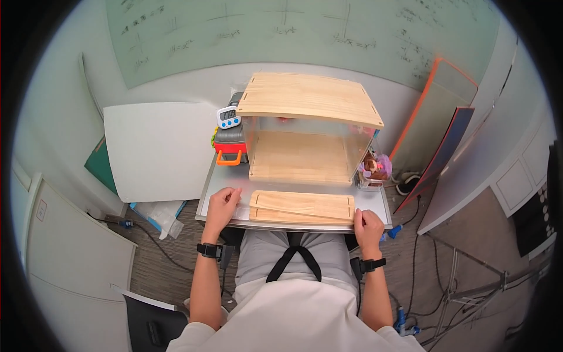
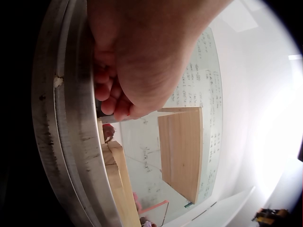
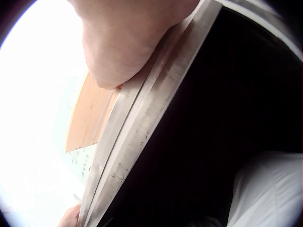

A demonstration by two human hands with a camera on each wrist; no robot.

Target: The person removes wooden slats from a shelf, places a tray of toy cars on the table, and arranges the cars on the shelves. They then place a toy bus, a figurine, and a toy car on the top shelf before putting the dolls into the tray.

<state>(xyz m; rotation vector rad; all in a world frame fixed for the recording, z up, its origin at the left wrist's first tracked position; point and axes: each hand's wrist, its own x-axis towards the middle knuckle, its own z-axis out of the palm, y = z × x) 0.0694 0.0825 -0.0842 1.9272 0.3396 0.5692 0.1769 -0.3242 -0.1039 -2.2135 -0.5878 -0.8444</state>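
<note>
Two light wooden strips lie one across the other as a low stack (image 1: 302, 206) near the table's front edge. Left of the stack, my left hand (image 1: 224, 208) rests at the table edge, fingers loosely curled and holding nothing; the left wrist view shows this hand (image 2: 142, 61) over the metal edge. At the stack's right end rests my right hand (image 1: 368, 229), loosely curled, with nothing visible in it. In the right wrist view, this hand (image 3: 125, 42) hides its own fingers. Behind the stack stands a box with a wooden top (image 1: 311, 97) and clear sides.
A white timer (image 1: 228, 117) sits on a red and grey case (image 1: 230, 144) left of the box. To the box's right is a clear container (image 1: 373, 170) with purple and brown items. Panels lean by the wall; cables and a metal stand (image 1: 469, 287) are on the floor.
</note>
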